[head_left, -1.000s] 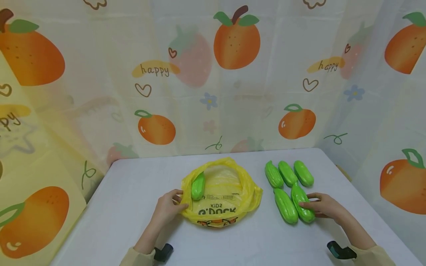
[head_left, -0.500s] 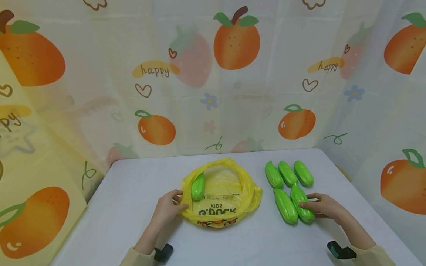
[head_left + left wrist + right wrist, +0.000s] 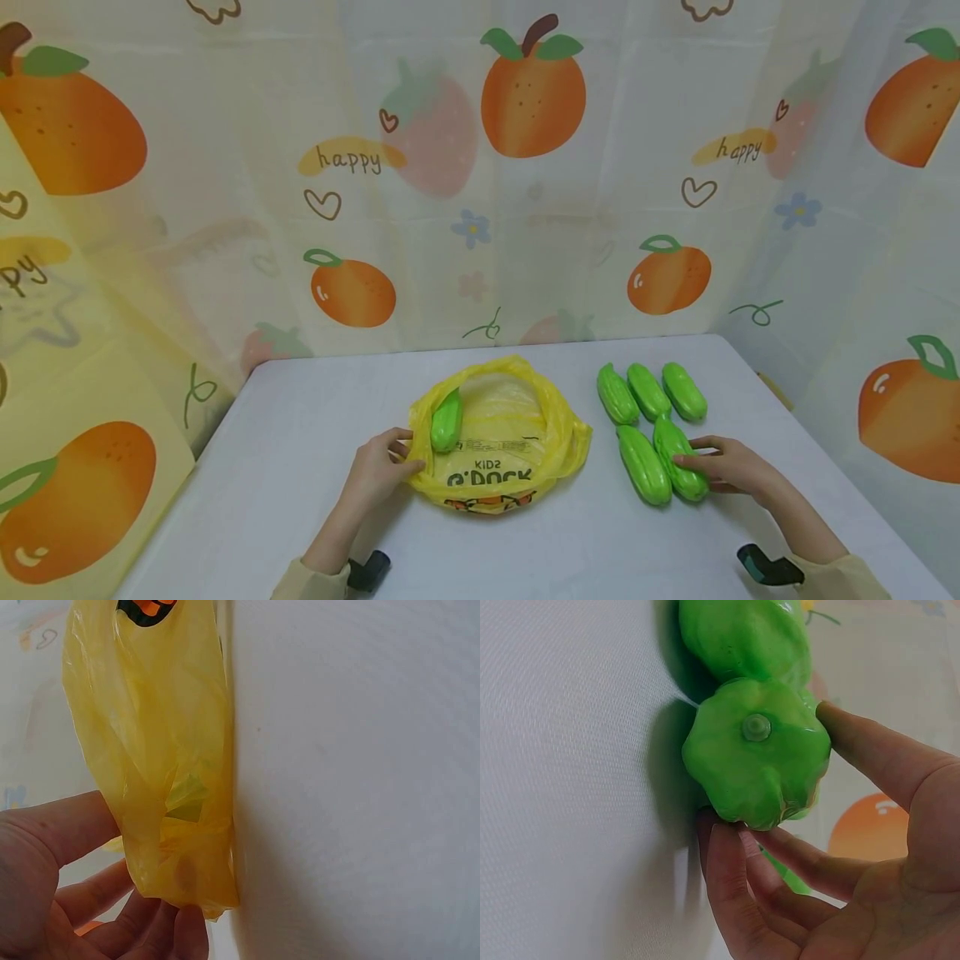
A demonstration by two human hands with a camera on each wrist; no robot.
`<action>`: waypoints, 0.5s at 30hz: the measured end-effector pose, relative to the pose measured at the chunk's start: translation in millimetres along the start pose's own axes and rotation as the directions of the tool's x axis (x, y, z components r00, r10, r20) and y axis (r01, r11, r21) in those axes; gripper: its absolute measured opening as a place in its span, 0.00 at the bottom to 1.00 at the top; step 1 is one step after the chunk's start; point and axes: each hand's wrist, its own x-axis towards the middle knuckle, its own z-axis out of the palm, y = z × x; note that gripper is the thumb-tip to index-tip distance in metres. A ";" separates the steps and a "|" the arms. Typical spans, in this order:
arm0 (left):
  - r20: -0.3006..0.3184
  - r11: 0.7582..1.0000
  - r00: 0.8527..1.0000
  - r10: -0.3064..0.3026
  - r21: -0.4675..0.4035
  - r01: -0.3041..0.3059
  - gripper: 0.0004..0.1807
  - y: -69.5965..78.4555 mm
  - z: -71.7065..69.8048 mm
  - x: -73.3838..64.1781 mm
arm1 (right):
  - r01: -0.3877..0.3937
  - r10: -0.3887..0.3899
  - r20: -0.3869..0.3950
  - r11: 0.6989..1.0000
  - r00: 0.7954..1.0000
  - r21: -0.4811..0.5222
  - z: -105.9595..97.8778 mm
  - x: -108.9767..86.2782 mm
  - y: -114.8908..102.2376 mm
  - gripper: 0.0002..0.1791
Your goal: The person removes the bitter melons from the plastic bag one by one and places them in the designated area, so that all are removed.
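A yellow plastic bag [image 3: 551,454] lies mouth-up in the middle of the table, with one green cucumber-like vegetable [image 3: 447,422] inside at its left. My left hand [image 3: 381,463] pinches the bag's left rim between thumb and fingers, as the left wrist view also shows. On the right, my right hand [image 3: 731,468] grips a ribbed green vegetable [image 3: 754,750] with the thumb on one side and fingers on the other. It lies beside another green vegetable [image 3: 643,467] in the near row. Its blunt end with a small stub faces the right wrist camera.
Behind the near pair stand three more green vegetables [image 3: 648,392] in a row. A white cloth covers the table [image 3: 525,558]. Fruit-printed curtains [image 3: 450,250] rise at the back and both sides.
The vegetable in my right hand has shifted very slightly left at its far end. My left hand and the bag stay as they were.
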 end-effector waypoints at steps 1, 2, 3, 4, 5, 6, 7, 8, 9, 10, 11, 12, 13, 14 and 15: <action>0.000 1.000 1.000 0.000 0.000 0.000 0.26 0.0 0.0 0.0 | 0.001 -0.001 0.000 1.000 1.000 0.001 0.0 -0.2 0.0 0.47; -0.001 1.000 1.000 0.001 0.000 -0.001 0.26 0.0 0.1 0.0 | 0.002 -0.002 0.001 1.000 1.000 0.002 0.0 -0.3 0.0 0.47; -0.001 1.000 1.000 0.002 0.000 -0.002 0.26 0.0 0.1 0.0 | 0.003 -0.003 0.001 1.000 1.000 0.003 0.0 -0.5 0.0 0.47; -0.001 1.000 1.000 0.003 0.000 -0.003 0.26 -0.1 0.1 0.1 | 0.003 -0.003 0.001 1.000 1.000 0.003 0.1 -0.6 -0.1 0.47; -0.002 1.000 1.000 0.004 0.001 -0.004 0.25 -0.1 0.2 0.1 | 0.003 -0.003 0.001 1.000 1.000 0.002 0.1 -0.8 -0.3 0.47; -0.003 1.000 1.000 0.006 0.002 -0.006 0.25 -0.2 0.2 0.1 | 0.002 -0.002 0.001 1.000 1.000 0.002 0.1 -1.0 -0.6 0.47; -0.003 1.000 1.000 0.008 0.002 -0.008 0.25 -0.2 0.2 0.1 | 0.001 -0.001 0.000 1.000 1.000 0.001 0.2 -1.3 -0.9 0.47; -0.003 1.000 1.000 0.010 0.002 -0.010 0.25 -0.3 0.2 0.1 | 0.000 0.000 0.000 1.000 1.000 0.000 0.3 -1.5 -1.1 0.46; -0.003 1.000 1.000 0.011 0.002 -0.011 0.25 -0.2 0.2 0.0 | -0.001 0.001 0.000 1.000 1.000 -0.001 0.3 -1.8 -1.4 0.46; -0.003 1.000 1.000 0.012 0.002 -0.012 0.25 -0.3 0.3 0.0 | -0.002 0.002 0.000 1.000 1.000 -0.001 0.3 -1.9 -1.5 0.46; -0.003 1.000 1.000 0.012 0.001 -0.012 0.25 -0.2 0.2 -0.1 | -0.002 0.002 0.000 1.000 1.000 -0.001 0.3 -2.1 -1.5 0.47; -0.003 1.000 1.000 0.012 0.001 -0.012 0.25 0.0 0.2 -0.1 | -0.003 0.003 0.000 1.000 1.000 -0.001 0.3 -2.2 -1.5 0.47; -0.002 1.000 1.000 0.012 0.001 -0.012 0.25 0.0 0.2 -0.2 | -0.001 0.001 0.000 1.000 1.000 0.000 0.2 -2.4 -1.5 0.47; -0.002 1.000 1.000 0.012 0.001 -0.012 0.25 0.1 0.2 -0.2 | 0.001 -0.001 0.002 1.000 1.000 0.003 0.0 -2.6 -1.3 0.47; -0.001 1.000 1.000 0.012 0.001 -0.012 0.25 0.0 0.2 -0.1 | 0.001 -0.001 0.003 1.000 1.000 0.009 0.0 -2.9 -1.0 0.47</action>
